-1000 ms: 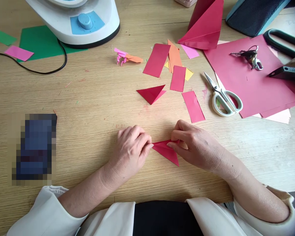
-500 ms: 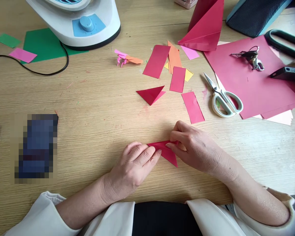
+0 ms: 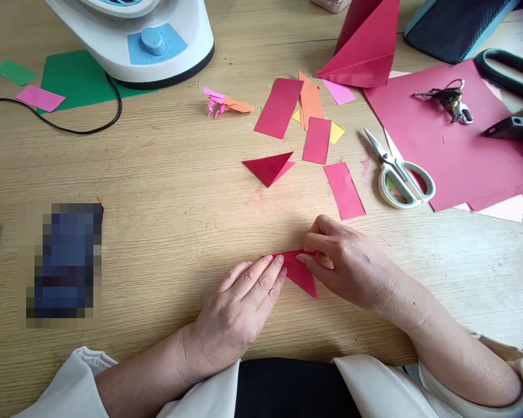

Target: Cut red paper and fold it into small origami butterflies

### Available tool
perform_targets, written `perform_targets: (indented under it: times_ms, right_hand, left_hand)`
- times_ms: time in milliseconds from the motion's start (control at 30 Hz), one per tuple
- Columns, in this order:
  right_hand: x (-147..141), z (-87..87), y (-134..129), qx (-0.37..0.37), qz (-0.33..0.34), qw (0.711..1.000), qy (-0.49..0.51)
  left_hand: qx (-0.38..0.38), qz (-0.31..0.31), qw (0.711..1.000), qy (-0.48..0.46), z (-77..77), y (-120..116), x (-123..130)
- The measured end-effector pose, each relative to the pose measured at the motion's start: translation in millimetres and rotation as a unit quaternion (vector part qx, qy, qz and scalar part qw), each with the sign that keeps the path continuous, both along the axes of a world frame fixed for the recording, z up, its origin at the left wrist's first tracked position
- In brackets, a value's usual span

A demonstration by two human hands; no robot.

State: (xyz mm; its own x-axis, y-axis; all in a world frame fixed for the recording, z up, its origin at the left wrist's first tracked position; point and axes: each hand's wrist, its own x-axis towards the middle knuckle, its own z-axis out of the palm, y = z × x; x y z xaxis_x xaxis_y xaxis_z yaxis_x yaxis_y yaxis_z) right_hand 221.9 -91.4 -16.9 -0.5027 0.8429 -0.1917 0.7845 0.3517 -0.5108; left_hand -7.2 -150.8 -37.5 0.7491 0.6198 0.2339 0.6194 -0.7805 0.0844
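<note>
A small folded red paper [image 3: 303, 275] lies on the table in front of me, its lower point toward my body. My left hand [image 3: 243, 302] rests flat over its left end, fingers stretched out and pressing it down. At the upper right corner, my right hand [image 3: 348, 261] pinches the paper between thumb and bent fingers. That corner is partly hidden by the fingers. Beyond the hands sits another folded red triangle [image 3: 268, 168], touched by neither hand. A red paper rectangle [image 3: 344, 190] lies just past my right hand.
White-handled scissors [image 3: 403, 177] lie beside large red sheets [image 3: 457, 157] with keys [image 3: 451, 101] on top. More red rectangles [image 3: 279, 108] and a pink-orange folded figure [image 3: 226, 104] are further back. A white appliance base [image 3: 183, 52] stands at back left; a blurred dark object [image 3: 67, 261] lies left.
My left hand has slid slightly up and right, its fingers straightening and covering more of the paper's left end. The right hand keeps its pinch almost unchanged.
</note>
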Motion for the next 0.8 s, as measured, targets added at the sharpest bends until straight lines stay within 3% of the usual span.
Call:
perform_targets:
  times_ms: [800]
  right_hand:
    - [0.4,-1.6,0.0,0.021,-0.015,1.0,-0.004]
  left_hand:
    - [0.018,-0.005,1.0,0.021,2.4,0.5,2.7]
